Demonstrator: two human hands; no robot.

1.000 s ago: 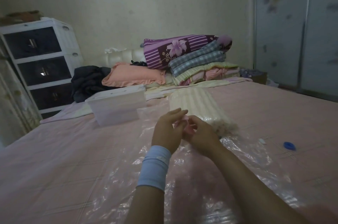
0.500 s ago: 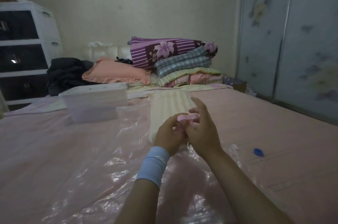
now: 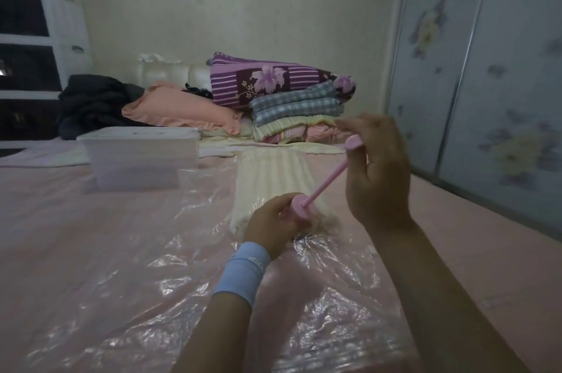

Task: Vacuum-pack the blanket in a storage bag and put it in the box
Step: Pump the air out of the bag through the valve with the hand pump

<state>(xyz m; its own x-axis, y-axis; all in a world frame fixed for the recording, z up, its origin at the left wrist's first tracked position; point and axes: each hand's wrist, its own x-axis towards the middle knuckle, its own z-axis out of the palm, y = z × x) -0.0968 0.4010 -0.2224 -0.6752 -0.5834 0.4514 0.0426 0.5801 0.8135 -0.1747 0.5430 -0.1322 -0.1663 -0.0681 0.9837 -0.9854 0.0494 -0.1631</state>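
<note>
Pink pump (image 3: 327, 182) slants up and right. Left grip (image 3: 270, 220) curls round its barrel, low, at the near end of the cream blanket (image 3: 273, 172), which lies inside the clear storage bag (image 3: 146, 266) on the bed (image 3: 456, 220). Right grip (image 3: 377, 172) pinches the plunger head, rod extended. Next stroke probably runs down this axis. Box (image 3: 137, 156) sits left, nearer the left grip.

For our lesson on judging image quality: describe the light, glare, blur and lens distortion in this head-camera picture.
Head view throughout: dim, flat light; bright glare patches on the crinkled plastic bag; wide-angle bending tilts the wardrobe and the drawers; the right hand on the pump looks slightly soft at its fingertips, the left hand sharper.
</note>
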